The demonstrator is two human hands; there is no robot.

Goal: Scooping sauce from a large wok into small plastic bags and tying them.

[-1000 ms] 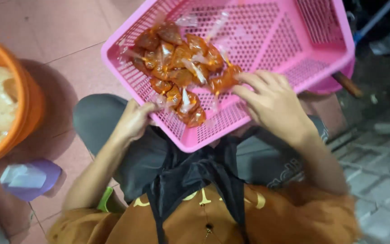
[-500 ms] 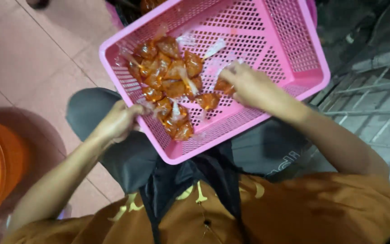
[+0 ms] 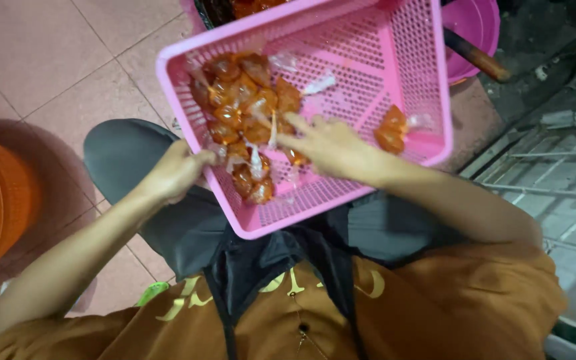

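Pinkish floor tiles (image 3: 48,60) lie under a seated person whose lap carries a pink basket (image 3: 395,60). Left hand (image 3: 171,172) grips its near rim. Right hand (image 3: 328,143), fingers spread, rests among small orange sauce bags (image 3: 241,107) heaped inside. Orange tub (image 3: 1,200) stands at left.

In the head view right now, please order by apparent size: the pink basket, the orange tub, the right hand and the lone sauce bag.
1. Pink basket
2. Orange tub, partly cut off
3. Right hand
4. Lone sauce bag
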